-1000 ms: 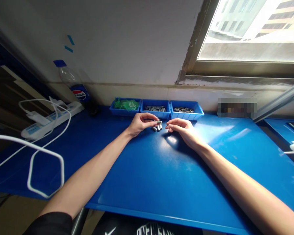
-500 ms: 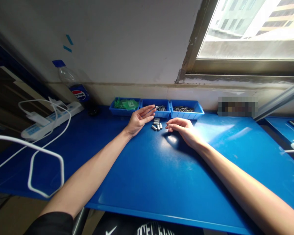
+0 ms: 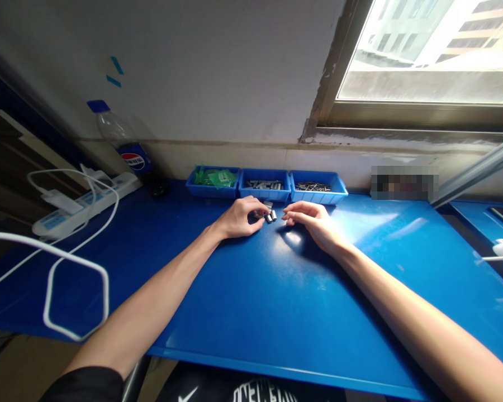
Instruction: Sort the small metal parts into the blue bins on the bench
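Note:
Small silvery metal cylinders (image 3: pixel 273 215) lie in a loose pile on the blue table. My left hand (image 3: pixel 238 218) rests at the left side of this pile, palm down. Its thumb and curved forefinger are apart, with part of the pile showing between them and some of it hidden behind the fingers. Just right of the pile is my right hand (image 3: pixel 308 216), its thumb and fingertips drawn together in a pinch. Whatever those fingertips hold, if anything, is too small to make out.
Behind the hands stand three blue bins: one with green plastic pieces (image 3: pixel 218 178), one with grey cylinders (image 3: pixel 265 185), one with thin metal pins (image 3: pixel 313 187). A cola bottle (image 3: pixel 134 159), white power strip (image 3: pixel 62 215) and looping white cable (image 3: pixel 77 257) are at left.
My left hand has come down from in front of the middle bin, where it held up a small cylinder, to the pile. The right hand stays almost in place.

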The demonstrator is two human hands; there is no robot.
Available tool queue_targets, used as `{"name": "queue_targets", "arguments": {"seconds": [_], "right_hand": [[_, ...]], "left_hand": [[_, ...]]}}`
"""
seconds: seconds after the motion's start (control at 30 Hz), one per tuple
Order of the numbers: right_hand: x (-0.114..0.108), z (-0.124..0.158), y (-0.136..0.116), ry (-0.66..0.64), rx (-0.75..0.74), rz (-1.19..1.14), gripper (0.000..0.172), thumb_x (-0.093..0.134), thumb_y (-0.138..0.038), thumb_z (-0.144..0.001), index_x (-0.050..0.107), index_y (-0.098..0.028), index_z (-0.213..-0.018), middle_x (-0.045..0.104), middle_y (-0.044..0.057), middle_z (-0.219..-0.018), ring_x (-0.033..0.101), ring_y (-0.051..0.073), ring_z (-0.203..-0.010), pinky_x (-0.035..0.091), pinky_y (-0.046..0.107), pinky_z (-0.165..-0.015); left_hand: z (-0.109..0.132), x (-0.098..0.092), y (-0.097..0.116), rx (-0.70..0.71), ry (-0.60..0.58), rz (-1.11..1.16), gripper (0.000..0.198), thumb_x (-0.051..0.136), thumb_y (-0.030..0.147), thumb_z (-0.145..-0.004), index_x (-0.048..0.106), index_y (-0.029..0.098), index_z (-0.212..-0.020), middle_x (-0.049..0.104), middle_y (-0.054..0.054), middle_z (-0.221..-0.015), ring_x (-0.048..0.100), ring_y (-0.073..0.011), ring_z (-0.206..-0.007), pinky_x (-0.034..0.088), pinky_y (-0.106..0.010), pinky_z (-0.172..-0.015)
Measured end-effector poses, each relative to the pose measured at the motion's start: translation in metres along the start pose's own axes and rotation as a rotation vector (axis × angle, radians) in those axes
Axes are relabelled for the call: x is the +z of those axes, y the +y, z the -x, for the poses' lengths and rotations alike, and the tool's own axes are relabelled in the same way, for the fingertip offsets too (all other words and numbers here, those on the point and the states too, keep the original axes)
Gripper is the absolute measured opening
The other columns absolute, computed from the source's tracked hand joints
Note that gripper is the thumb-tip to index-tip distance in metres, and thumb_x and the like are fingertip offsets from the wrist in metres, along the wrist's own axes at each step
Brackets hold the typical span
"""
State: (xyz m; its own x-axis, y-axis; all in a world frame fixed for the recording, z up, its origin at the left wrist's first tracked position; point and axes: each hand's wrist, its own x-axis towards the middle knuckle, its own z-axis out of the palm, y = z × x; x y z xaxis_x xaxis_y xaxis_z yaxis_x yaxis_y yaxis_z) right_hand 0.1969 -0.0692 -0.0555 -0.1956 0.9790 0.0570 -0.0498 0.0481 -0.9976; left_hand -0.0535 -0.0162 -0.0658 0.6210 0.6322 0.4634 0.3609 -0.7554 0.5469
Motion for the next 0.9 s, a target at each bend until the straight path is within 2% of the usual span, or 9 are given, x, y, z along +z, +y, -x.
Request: {"name": "queue_targets", "arguments": {"seconds": [0.17, 0.27, 0.37, 0.47, 0.57, 0.9], "right_hand": [[0.0, 0.0, 0.0, -0.006, 0.001, -0.012, 0.021, 0.084, -0.039, -0.079, 0.08, -0.023, -0.093, 0.079, 0.003, -0.087, 0.066, 0.019, -0.077, 0.053, 0.034, -0.084], [-0.001, -0.001, 0.001, -0.007, 0.001, -0.015, 0.021, 0.084, -0.039, -0.08, 0.08, -0.022, -0.093, 0.079, 0.003, -0.087, 0.066, 0.019, -0.077, 0.053, 0.034, -0.083], [-0.001, -0.001, 0.002, -0.016, 0.001, -0.027, 0.021, 0.084, -0.037, -0.081, 0.081, -0.022, -0.094, 0.079, 0.003, -0.088, 0.066, 0.018, -0.077, 0.052, 0.034, -0.083], [-0.001, 0.0, 0.001, -0.017, 0.0, -0.034, 0.02, 0.084, -0.036, -0.081, 0.081, -0.022, -0.094, 0.079, 0.003, -0.088, 0.066, 0.018, -0.078, 0.052, 0.033, -0.083], [-0.001, 0.0, 0.0, -0.011, 0.005, -0.038, 0.021, 0.084, -0.037, -0.08, 0.08, -0.022, -0.094, 0.08, 0.004, -0.088, 0.066, 0.018, -0.078, 0.052, 0.033, -0.083], [0.0, -0.001, 0.002, -0.009, 0.008, -0.034, 0.021, 0.084, -0.036, -0.08, 0.081, -0.021, -0.094, 0.08, 0.004, -0.087, 0.065, 0.017, -0.077, 0.052, 0.032, -0.082]], "left_hand": [[0.001, 0.0, -0.002, -0.056, 0.05, -0.006, 0.03, 0.066, 0.024, -0.091, 0.078, 0.021, -0.119, 0.074, -0.007, -0.097, 0.064, -0.0154, -0.074, 0.053, -0.029, -0.076], [-0.003, 0.004, 0.002, -0.107, 0.182, 0.074, 0.026, 0.066, 0.032, -0.096, 0.081, 0.019, -0.112, 0.075, -0.009, -0.101, 0.065, -0.0152, -0.076, 0.054, -0.029, -0.075], [-0.008, 0.009, 0.004, -0.246, 0.272, 0.339, 0.029, 0.075, 0.043, -0.09, 0.082, 0.017, -0.101, 0.078, -0.01, -0.099, 0.073, -0.0188, -0.082, 0.058, -0.029, -0.075], [-0.009, 0.01, 0.001, -0.378, 0.221, 0.67, 0.037, 0.088, 0.045, -0.078, 0.081, 0.014, -0.097, 0.081, -0.011, -0.091, 0.077, -0.0214, -0.079, 0.062, -0.033, -0.078], [-0.007, 0.008, -0.005, -0.413, 0.186, 0.846, 0.038, 0.094, 0.039, -0.07, 0.081, 0.012, -0.094, 0.082, -0.012, -0.093, 0.079, -0.0232, -0.084, 0.064, -0.035, -0.082], [-0.008, 0.007, -0.01, -0.418, 0.225, 0.957, 0.031, 0.097, 0.029, -0.068, 0.083, 0.013, -0.091, 0.082, -0.009, -0.093, 0.079, -0.0202, -0.084, 0.063, -0.031, -0.083]]}}
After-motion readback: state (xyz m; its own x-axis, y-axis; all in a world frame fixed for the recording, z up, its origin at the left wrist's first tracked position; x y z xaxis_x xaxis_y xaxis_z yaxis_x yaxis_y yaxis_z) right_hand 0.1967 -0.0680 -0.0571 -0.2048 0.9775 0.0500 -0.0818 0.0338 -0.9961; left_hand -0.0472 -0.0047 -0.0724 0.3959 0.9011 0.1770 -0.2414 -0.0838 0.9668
